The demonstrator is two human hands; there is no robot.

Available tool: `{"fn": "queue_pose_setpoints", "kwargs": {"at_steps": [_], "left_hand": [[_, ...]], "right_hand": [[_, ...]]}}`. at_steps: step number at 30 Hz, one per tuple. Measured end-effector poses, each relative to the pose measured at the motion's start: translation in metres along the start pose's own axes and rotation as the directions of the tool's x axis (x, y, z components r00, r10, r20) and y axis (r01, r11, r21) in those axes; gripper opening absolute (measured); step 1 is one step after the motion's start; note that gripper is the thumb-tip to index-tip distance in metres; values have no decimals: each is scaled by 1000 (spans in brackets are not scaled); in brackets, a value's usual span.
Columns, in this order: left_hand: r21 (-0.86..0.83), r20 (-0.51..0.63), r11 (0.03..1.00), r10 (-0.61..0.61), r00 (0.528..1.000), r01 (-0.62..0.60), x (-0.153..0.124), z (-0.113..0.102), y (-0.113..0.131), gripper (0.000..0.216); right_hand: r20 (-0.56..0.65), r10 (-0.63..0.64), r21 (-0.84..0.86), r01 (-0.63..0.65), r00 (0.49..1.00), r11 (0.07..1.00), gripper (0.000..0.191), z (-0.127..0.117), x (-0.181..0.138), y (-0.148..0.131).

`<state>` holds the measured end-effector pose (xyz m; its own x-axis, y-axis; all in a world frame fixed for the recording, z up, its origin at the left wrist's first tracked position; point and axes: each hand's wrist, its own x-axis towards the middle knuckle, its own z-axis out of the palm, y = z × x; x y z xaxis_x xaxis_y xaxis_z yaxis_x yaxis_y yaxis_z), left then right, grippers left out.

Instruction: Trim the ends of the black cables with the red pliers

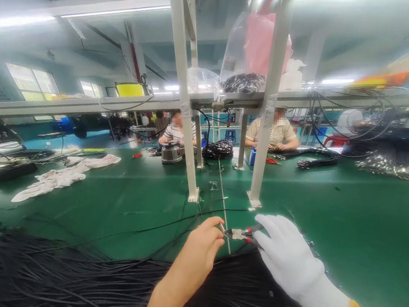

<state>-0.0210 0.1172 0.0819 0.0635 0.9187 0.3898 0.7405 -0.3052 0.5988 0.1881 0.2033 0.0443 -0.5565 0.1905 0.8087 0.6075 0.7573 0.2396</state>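
My bare left hand is closed in a pinch on a small, thin, shiny piece; whether it is a cable end I cannot tell. My right hand, in a white knit glove with a yellow cuff edge, grips cutting pliers with black and red handles. The jaws point left and meet the small piece at my left fingertips. Below both hands spreads a large heap of black cables. A single black cable runs across the table just beyond my left hand.
White shelf legs stand on the green table. A white cloth lies at left. Coiled cables, a round metal device and red-handled tools lie farther back. Two people sit across the table.
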Motion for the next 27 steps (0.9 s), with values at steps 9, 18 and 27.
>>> {"fn": "queue_pose_setpoints", "kwargs": {"at_steps": [9, 18, 27], "left_hand": [[16, -10, 999, 31, 999, -30, -1, 1, 2, 28], [-54, -75, 998, 30, 997, -35, 1, -2, -3, 24], [-178, -74, 984, 8, 997, -21, 1, -11, -5, 20]], "right_hand": [[-26, -19, -88, 16, 999, 996, 21, 7, -4, -2], [79, -9, -17, 10, 997, 1000, 16, 8, -8, -6], [129, -5, 100, -8, 992, 995, 17, 4, -11, -5]]}}
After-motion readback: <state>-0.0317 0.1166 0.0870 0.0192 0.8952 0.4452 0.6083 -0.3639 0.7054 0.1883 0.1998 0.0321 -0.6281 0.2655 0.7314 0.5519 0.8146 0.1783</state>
